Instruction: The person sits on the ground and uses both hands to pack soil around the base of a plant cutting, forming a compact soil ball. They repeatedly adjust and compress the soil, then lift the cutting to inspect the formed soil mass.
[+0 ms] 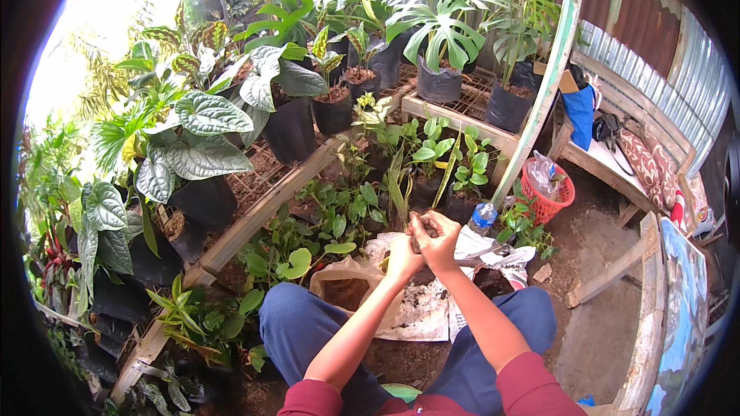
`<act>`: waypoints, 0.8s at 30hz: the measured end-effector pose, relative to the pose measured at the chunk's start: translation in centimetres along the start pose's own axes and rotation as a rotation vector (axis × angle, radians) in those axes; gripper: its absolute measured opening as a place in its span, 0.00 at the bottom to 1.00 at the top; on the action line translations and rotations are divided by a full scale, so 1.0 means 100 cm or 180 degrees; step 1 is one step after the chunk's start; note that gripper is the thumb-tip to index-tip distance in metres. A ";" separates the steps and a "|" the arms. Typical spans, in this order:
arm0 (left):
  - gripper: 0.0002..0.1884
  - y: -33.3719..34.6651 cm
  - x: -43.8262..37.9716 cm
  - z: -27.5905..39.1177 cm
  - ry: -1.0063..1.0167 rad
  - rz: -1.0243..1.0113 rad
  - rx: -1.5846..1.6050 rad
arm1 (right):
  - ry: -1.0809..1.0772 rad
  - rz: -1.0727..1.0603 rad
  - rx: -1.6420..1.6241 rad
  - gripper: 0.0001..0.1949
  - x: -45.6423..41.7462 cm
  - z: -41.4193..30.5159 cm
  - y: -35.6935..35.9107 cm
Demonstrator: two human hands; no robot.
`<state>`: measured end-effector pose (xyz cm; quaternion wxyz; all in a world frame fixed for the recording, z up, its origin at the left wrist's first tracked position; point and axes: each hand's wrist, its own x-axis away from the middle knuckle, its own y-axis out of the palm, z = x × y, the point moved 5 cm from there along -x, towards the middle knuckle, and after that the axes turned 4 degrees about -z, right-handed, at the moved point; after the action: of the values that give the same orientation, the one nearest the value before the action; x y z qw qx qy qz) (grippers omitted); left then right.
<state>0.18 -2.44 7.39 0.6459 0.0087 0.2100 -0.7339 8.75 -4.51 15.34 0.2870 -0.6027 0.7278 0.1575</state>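
Observation:
Over a spread white sack (425,315), my left hand (403,257) and my right hand (442,242) are cupped together. Between them is a dark brown clump (431,231), which looks like soil or a root ball; my fingers cover much of it. Long snake plant leaves (398,185) rise just beyond my hands, and I cannot tell whether they join the clump. Left of my forearms, a clear plastic bag (346,292) holds brown soil. Dark soil (490,282) lies right of my right wrist. The sack bears soil crumbs and printed writing.
A water bottle (483,218) stands beyond my right hand, near a red plastic basket (549,196). A wooden-framed bench (248,242) with potted plants runs along the left. Leafy seedlings (428,153) grow ahead. A wooden frame (647,300) stands at right.

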 end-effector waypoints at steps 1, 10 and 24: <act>0.13 0.000 0.000 0.001 -0.0002 -0.0008 0.0009 | -0.0304 0.0027 0.0377 0.10 0.000 -0.003 -0.001; 0.10 -0.013 -0.007 0.002 -0.0384 -0.0577 0.0161 | 0.0550 -0.0917 -0.1319 0.12 -0.018 -0.003 0.006; 0.15 -0.010 0.004 0.007 -0.0100 0.0042 0.0204 | 0.0764 -0.0220 -0.1576 0.10 -0.004 0.008 0.010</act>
<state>-0.61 -2.98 8.22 0.6533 0.0192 0.1762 -0.7361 8.03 -3.53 14.82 0.0479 -0.6933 0.6749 0.2481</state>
